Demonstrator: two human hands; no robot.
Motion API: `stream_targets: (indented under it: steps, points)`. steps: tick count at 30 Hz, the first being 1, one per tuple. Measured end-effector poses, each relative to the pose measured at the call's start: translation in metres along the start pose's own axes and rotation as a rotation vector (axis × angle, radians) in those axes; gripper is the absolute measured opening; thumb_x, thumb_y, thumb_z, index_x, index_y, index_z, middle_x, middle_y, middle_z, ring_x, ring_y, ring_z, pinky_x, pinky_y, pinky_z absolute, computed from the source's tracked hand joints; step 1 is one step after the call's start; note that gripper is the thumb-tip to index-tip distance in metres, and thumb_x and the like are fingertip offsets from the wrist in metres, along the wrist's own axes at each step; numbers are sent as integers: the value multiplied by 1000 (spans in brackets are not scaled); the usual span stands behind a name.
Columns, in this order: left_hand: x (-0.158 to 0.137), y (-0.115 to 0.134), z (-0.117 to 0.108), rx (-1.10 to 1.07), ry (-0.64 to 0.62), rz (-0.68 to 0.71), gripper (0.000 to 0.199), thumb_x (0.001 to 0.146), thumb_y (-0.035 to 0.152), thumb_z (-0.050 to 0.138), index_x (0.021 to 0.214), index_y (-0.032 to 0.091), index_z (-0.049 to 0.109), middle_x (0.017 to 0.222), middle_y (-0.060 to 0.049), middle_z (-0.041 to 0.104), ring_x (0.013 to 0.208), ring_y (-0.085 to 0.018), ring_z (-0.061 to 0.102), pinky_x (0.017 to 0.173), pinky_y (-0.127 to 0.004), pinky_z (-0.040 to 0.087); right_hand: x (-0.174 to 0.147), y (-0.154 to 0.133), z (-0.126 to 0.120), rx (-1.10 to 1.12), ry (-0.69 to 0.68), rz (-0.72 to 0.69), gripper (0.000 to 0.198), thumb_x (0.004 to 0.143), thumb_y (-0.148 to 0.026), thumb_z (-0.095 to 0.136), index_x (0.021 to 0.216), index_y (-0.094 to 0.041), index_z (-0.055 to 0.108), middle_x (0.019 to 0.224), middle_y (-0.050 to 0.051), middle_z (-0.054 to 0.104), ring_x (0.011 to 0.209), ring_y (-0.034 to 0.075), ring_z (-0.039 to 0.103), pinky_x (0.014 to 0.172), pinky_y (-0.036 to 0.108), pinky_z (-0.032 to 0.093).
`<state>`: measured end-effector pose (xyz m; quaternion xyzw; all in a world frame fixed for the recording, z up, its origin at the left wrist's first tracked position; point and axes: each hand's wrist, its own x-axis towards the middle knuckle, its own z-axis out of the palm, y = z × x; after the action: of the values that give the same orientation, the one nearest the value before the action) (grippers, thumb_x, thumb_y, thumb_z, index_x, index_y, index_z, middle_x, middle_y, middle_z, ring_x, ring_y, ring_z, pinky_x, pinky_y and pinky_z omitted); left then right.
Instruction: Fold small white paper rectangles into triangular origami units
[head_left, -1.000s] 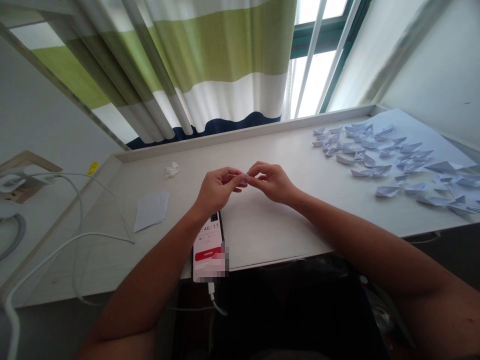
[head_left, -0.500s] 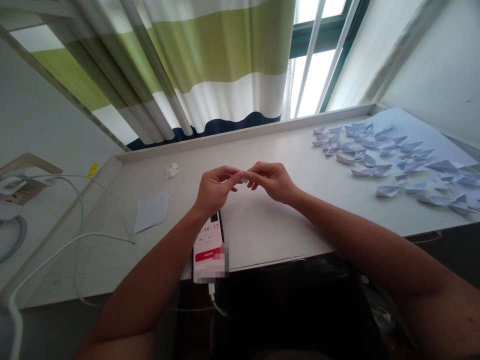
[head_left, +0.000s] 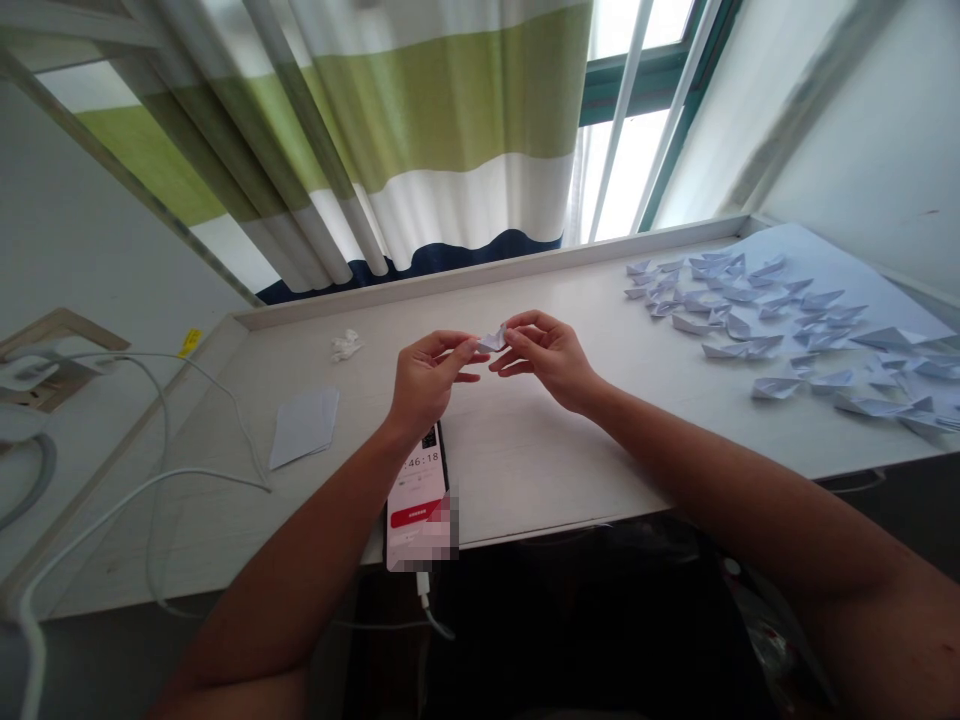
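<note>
Above the middle of the white desk [head_left: 517, 460], a small white paper boat [head_left: 493, 341] is stretched between my two hands. My left hand [head_left: 429, 375] pinches its left tip between thumb and forefinger. At the other tip, my right hand [head_left: 546, 355] grips the paper the same way. The boat's pointed middle shows between the fingertips. Many folded paper boats [head_left: 742, 346] lie spread over the right side of the desk.
A stack of white paper sheets [head_left: 305, 425] lies left of my left forearm, with a crumpled white scrap [head_left: 346, 346] behind it. A phone [head_left: 415, 500] on a charging cable sits at the desk's front edge. White cables [head_left: 225, 472] cross the left side.
My hands have moved slightly apart, and the paper between them has opened into a visible boat shape. Before, it was mostly hidden by my fingertips.
</note>
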<state>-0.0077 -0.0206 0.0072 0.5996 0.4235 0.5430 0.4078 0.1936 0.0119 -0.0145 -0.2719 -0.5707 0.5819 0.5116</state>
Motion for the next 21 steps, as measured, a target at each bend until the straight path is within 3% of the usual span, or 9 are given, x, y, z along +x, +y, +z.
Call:
stream_targets:
  steps: [4, 8, 11, 16, 21]
  points:
    - [0, -3, -1, 32, -18, 58, 29, 93, 47, 83, 105, 20, 79, 104, -7, 84, 97, -24, 84, 82, -38, 71, 0, 1, -1, 12, -100, -17, 55, 88, -60, 86, 127, -25, 70, 96, 1, 81, 84, 19, 83, 83, 38, 71]
    - [0, -4, -2, 114, -35, 124, 28, 98, 44, 77, 114, 21, 78, 110, -8, 84, 100, -24, 83, 89, -41, 70, 0, 0, -2, 22, -94, -2, 41, 93, -55, 83, 111, -22, 68, 94, 2, 80, 81, 19, 83, 81, 38, 71]
    - [0, -2, -4, 191, -73, 137, 25, 94, 39, 81, 110, 21, 75, 113, -8, 83, 102, -25, 83, 92, -40, 69, 0, -1, -4, 35, -89, 2, 41, 91, -53, 86, 107, -21, 65, 95, 2, 80, 81, 20, 83, 82, 40, 71]
    - [3, -2, -6, 171, -128, 71, 32, 88, 42, 89, 100, 20, 68, 100, -6, 83, 93, -24, 84, 82, -35, 68, 2, 3, -7, -10, -92, -13, 49, 85, -55, 91, 107, -21, 64, 92, 2, 78, 80, 19, 81, 82, 40, 70]
    - [6, -7, -8, 97, -96, 78, 36, 85, 46, 92, 91, 19, 70, 85, -4, 82, 82, -22, 82, 78, -35, 67, 4, 7, -8, -30, -99, -43, 49, 83, -56, 93, 100, -21, 64, 92, 2, 79, 87, 20, 81, 85, 39, 68]
